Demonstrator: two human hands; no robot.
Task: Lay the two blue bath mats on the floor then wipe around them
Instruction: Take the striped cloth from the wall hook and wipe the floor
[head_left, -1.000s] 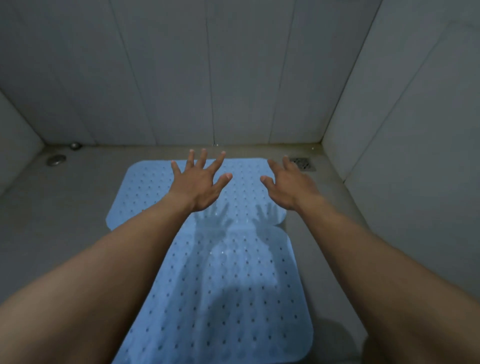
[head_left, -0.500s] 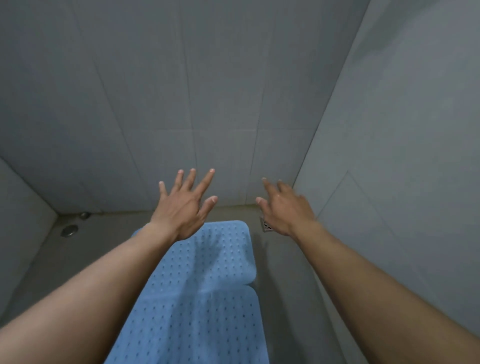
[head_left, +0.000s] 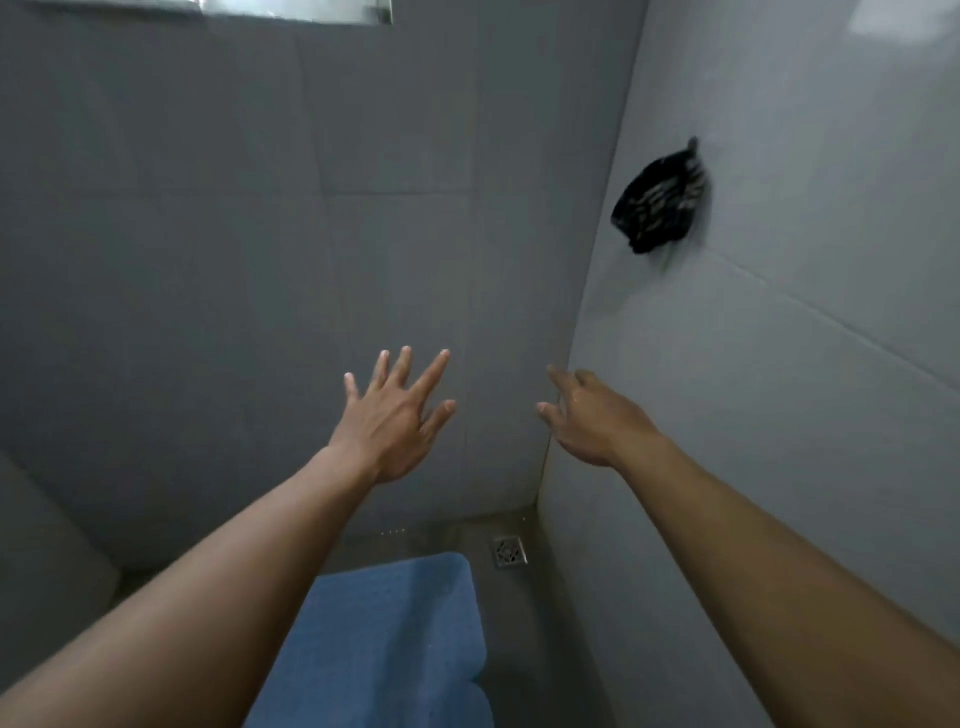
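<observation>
The two blue perforated rubber bath mats (head_left: 395, 639) lay flat on the grey floor (head_left: 535, 649), one just behind the other near the square metal drain (head_left: 509, 551), so the laying looked done and the wiping not yet begun. The left hand (head_left: 397, 421) and right hand (head_left: 592, 415) were raised with fingers spread, empty and touching nothing, while a dark cloth (head_left: 660, 200) hung on the right wall.

walls (head_left: 260, 260): large grey tiles, smooth; right wall shows a soft sheen, thin grout lines. floor drain (head_left: 509, 551): metal grate, shiny. bath mats (head_left: 384, 634): blue, matt, look like soft plastic or rubber; texture blurred. dark bundle (head_left: 660, 208) on right wall: black, looks like cloth or mesh, blurred. floor (head_left: 540, 649): grey, matt. both hands bare
</observation>
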